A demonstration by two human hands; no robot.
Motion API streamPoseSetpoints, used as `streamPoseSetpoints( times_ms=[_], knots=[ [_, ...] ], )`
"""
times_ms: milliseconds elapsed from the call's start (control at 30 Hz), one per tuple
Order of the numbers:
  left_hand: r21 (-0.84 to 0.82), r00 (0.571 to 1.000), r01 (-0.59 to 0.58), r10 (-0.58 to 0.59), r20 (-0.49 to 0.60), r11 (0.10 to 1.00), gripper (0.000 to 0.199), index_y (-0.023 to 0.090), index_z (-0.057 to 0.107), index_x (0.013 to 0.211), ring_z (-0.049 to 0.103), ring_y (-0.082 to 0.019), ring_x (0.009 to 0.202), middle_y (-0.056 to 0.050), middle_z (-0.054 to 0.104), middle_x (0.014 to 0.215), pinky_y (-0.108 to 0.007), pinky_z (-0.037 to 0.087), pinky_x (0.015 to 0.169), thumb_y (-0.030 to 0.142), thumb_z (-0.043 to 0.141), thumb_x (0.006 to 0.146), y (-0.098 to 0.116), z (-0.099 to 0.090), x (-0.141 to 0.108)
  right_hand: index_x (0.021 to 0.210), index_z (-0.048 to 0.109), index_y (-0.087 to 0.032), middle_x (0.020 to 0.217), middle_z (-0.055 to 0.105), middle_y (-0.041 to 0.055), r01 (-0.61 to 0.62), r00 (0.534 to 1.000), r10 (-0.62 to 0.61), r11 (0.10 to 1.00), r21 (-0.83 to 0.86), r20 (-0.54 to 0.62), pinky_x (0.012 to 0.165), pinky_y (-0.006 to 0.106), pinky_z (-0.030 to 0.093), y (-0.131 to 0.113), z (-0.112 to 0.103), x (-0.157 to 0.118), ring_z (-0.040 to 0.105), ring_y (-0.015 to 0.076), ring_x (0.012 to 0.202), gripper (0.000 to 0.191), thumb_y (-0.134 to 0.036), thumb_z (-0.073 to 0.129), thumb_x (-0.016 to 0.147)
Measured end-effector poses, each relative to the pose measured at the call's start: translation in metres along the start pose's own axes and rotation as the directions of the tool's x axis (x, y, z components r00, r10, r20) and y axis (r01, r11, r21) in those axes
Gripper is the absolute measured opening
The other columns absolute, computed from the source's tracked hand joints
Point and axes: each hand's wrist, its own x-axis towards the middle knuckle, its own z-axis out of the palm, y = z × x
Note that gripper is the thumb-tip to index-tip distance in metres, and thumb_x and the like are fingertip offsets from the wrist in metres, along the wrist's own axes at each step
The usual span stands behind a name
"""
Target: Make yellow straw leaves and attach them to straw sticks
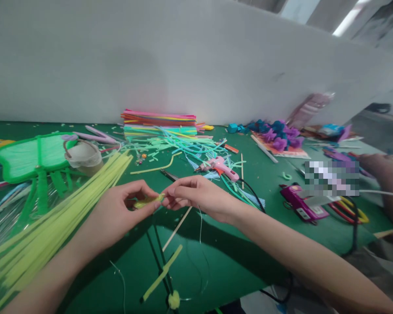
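My left hand (126, 207) is closed in a pinch around a small yellow fuzzy pipe cleaner piece (147, 202). Fingers of my right hand (193, 192) are pressed together at the right end of that piece; what lies between their tips is mostly hidden. A thin clear thread (201, 224) hangs below the right hand. Under my hands, a short yellow pipe cleaner (162, 274) lies across dark thin rods, near a small yellow fuzzy ball (174, 300). A wooden stick (177, 229) rests on the green table (236, 279).
Long yellow pipe cleaners (62, 218) fan out at left beside a green fuzzy shape (22, 157) and a cup (85, 158). Behind my hands lie scissors (169, 175), a pink glue gun (221, 168) and stacked coloured pipe cleaners (160, 122). Another person's hand (381, 168) is at right.
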Motion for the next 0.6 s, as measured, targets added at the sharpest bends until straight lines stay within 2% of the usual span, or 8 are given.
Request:
streamPoseSetpoints(
  times_ms=[67,133,233,300,333,400,467,600],
  knots=[
    [0.010,1.000,-0.001,0.001,0.000,1.000,0.024,0.022,0.069,0.085,0.066,-0.020,0.079,-0.002,0.073,0.087,-0.027,0.052,0.067,0.044,0.066,0.077,0.000,0.000,0.000,0.084,0.070,-0.014,0.081,0.071,0.0040,0.114,0.993,-0.118,0.984,-0.137,-0.021,0.077,0.026,0.051,0.002,0.001,0.000,0.065,0.0116,0.077,0.013,-0.025,0.062,0.081],
    [0.026,1.000,0.003,-0.003,-0.001,1.000,0.027,0.021,0.068,0.085,0.066,-0.021,0.079,-0.003,0.073,0.087,-0.028,0.052,0.066,0.046,0.065,0.077,-0.001,0.000,0.001,0.087,0.069,-0.016,0.081,0.070,0.0027,0.215,0.973,-0.230,0.928,-0.304,-0.012,0.076,0.026,0.050,0.002,0.001,-0.002,0.064,0.0121,0.077,0.013,-0.023,0.060,0.081],
    [0.034,1.000,0.009,-0.009,-0.005,0.999,0.028,0.020,0.067,0.084,0.066,-0.020,0.078,-0.003,0.072,0.086,-0.028,0.052,0.066,0.047,0.065,0.078,-0.003,0.001,0.002,0.089,0.070,-0.019,0.083,0.070,0.0012,0.323,0.928,-0.371,0.763,-0.560,0.029,0.073,0.025,0.048,0.000,0.001,-0.004,0.063,0.0121,0.076,0.015,-0.020,0.057,0.081],
    [0.035,1.000,0.010,-0.009,-0.004,0.999,0.027,0.021,0.066,0.084,0.065,-0.019,0.078,-0.002,0.072,0.086,-0.027,0.051,0.066,0.047,0.065,0.078,-0.004,0.001,0.002,0.086,0.070,-0.019,0.082,0.069,0.0004,0.357,0.903,-0.426,0.665,-0.656,0.060,0.071,0.024,0.047,-0.003,0.001,-0.004,0.062,0.0116,0.074,0.015,-0.019,0.056,0.081],
    [0.036,1.000,0.008,-0.008,-0.003,0.999,0.026,0.021,0.066,0.084,0.065,-0.019,0.078,-0.002,0.072,0.086,-0.027,0.051,0.066,0.046,0.065,0.078,-0.003,0.001,0.002,0.084,0.070,-0.019,0.081,0.069,0.0002,0.360,0.901,-0.429,0.650,-0.669,0.067,0.070,0.024,0.047,-0.004,0.000,-0.003,0.061,0.0113,0.073,0.015,-0.021,0.056,0.081],
    [0.036,1.000,0.006,-0.006,-0.001,0.999,0.026,0.021,0.066,0.084,0.065,-0.020,0.080,-0.002,0.071,0.086,-0.028,0.051,0.067,0.046,0.065,0.078,-0.003,0.001,0.002,0.081,0.070,-0.018,0.076,0.068,0.0003,0.337,0.919,-0.388,0.697,-0.633,0.062,0.067,0.024,0.046,-0.005,-0.002,0.001,0.060,0.0112,0.070,0.015,-0.027,0.057,0.083],
    [0.033,1.000,0.008,-0.008,0.000,0.999,0.025,0.021,0.065,0.083,0.065,-0.020,0.081,-0.002,0.071,0.087,-0.029,0.051,0.069,0.046,0.065,0.079,-0.002,0.000,0.002,0.080,0.070,-0.017,0.074,0.067,0.0006,0.288,0.949,-0.311,0.791,-0.539,0.050,0.065,0.024,0.046,-0.006,-0.004,0.006,0.059,0.0112,0.068,0.018,-0.032,0.061,0.081],
    [0.029,1.000,0.009,-0.009,-0.001,1.000,0.024,0.022,0.065,0.083,0.065,-0.019,0.080,0.000,0.071,0.087,-0.028,0.050,0.070,0.045,0.065,0.079,-0.001,0.000,0.001,0.077,0.071,-0.016,0.073,0.067,0.0009,0.170,0.985,-0.164,0.917,-0.360,0.047,0.065,0.024,0.047,-0.007,-0.008,0.016,0.059,0.0106,0.067,0.017,-0.033,0.071,0.073]
  ],
)
